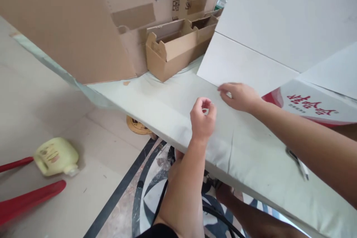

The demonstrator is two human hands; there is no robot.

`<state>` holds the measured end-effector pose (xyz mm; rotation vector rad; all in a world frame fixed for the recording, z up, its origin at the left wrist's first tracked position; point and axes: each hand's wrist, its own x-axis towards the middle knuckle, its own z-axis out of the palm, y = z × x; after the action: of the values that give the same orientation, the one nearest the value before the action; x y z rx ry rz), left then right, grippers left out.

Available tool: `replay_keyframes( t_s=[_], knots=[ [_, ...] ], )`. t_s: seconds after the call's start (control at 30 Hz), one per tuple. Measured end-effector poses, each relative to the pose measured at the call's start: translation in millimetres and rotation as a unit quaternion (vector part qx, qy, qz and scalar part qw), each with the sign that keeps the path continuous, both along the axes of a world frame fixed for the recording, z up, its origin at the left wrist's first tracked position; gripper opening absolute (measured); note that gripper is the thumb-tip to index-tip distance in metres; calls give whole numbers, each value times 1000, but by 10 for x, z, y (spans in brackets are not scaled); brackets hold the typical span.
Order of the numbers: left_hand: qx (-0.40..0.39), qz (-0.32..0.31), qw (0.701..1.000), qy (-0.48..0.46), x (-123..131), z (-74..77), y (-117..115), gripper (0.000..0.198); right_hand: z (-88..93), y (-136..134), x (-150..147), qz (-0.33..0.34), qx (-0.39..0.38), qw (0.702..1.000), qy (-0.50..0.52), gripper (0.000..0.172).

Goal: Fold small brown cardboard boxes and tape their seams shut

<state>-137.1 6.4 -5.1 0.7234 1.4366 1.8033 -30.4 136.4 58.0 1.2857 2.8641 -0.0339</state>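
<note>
While the right hand (240, 96) lies on the near edge of the white cardboard sheet (251, 59), that sheet is flat on the counter (156, 100), right of centre in the frame.

Head view, only view available.
- Right hand: fingers (225, 90) stretched out and laid side by side on the sheet's edge, pressing down, clamped on nothing.
- Left hand (203, 117): raised just off the counter, beside the right hand, not touching the sheet. Fingers curled in, thumb tip meeting forefinger in a small ring; nothing visible between them.
- One crease line runs across the sheet, but no panel stands up from it.
- Lower right: a white panel with red lettering (309, 106), lying next to the sheet.
- Upper centre: a small brown carton (178, 50), already folded into shape, open at the top, against a large brown box (69, 26).
- A dark-handled tool (298, 163) lies on the counter, partly hidden by the right forearm; kind uncertain.
- Lower left, on the floor (97, 148): a yellow jug (57, 156) on its side.

Judgement: one brown carton is formed; the white sheet is placed and held down but unfolded, so its shaping looks wholly undone.
</note>
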Motion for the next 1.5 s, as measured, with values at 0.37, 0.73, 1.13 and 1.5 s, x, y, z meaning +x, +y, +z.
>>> replay_keyframes(
  t_s=[0.37, 0.73, 1.13, 1.5],
  knots=[
    [29, 146, 986, -68, -584, -49, -133, 13, 256, 43, -2472, 124, 118, 983, 70, 64],
    [102, 319, 942, 23, -491, -91, -190, 11, 2, -109, -705, 66, 97, 981, 157, 50],
    [89, -48, 990, 94, 15, -123, 45, 29, 40, -1227, 2079, 60, 251, 914, 313, 24],
    [160, -197, 957, 141, 541, -73, 122, 61, -266, -1481, 2521, -104, 77, 843, 522, 24]
  ],
)
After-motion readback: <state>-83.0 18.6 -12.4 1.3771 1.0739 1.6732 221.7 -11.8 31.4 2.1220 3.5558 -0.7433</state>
